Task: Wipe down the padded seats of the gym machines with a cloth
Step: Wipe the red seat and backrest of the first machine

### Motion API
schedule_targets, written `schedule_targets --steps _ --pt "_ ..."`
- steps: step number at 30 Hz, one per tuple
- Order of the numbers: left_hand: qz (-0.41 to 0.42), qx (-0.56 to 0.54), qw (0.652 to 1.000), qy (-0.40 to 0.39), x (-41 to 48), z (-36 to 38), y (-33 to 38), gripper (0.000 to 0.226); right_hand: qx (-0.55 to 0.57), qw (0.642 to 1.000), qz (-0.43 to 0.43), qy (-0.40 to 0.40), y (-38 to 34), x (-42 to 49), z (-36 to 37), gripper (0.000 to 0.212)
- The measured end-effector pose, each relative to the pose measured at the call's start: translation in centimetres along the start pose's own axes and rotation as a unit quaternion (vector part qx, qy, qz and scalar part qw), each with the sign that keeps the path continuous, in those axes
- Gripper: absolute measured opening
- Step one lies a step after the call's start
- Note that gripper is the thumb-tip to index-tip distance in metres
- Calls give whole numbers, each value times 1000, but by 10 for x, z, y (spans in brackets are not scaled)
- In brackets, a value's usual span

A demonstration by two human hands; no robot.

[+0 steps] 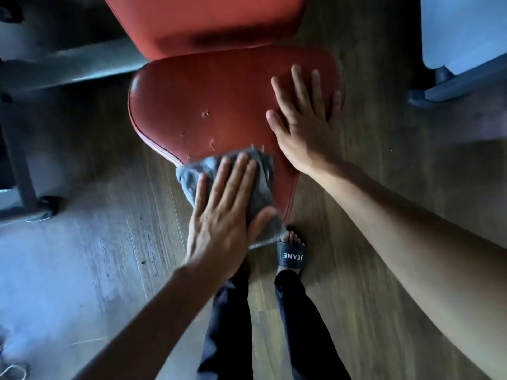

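- Red padded seat (219, 105): centre of view, broad end toward 12 o'clock, narrow tip toward 6 o'clock; a few small punctures in the vinyl near the middle.
- Grey cloth (263, 193): folded, laid over the narrow tip at the seat's 6 o'clock, one edge hanging past the pad toward the floor; placed, by the look of it, to take in the front rim as well as the top.
- Left hand (227, 215): flat on the cloth, fingers straight and close together, thumb out along the cloth's 3 o'clock edge; pressing rather than gripping, probably to spread pressure across the fold.
- Right hand (304, 116): bare palm on the seat at its 3 o'clock side, fingers splayed wide, holding nothing; likely a brace for the lean.
- Red back pad (205, 20): at 12 o'clock, just beyond the seat, no cloth on it.
- Grey machine frame (68, 67): at 10 o'clock.
- Black sandal (291, 255): on the wood floor (384, 242), just below the seat tip.
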State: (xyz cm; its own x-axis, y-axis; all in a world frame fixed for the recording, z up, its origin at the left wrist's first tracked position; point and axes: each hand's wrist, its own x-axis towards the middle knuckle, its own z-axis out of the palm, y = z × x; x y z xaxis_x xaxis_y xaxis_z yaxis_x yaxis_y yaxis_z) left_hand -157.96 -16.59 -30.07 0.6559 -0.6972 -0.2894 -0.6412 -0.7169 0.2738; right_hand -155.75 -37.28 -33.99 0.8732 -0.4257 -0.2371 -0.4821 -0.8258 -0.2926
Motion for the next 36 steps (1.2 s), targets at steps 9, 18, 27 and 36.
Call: schedule_targets --steps 9,18,27,36 --pt "-74 -19 997 28 14 6 29 76 13 999 2 -37 2 -2 -8 59" --pt "-171 -24 984 40 54 0 30 79 36 996 21 -76 -3 8 -14 60" --pt "-108 -7 994 30 -22 13 53 78 37 993 32 -109 1 3 -18 61" --pt "-150 -20 987 46 58 3 34 80 34 993 41 -102 -7 11 -15 61"
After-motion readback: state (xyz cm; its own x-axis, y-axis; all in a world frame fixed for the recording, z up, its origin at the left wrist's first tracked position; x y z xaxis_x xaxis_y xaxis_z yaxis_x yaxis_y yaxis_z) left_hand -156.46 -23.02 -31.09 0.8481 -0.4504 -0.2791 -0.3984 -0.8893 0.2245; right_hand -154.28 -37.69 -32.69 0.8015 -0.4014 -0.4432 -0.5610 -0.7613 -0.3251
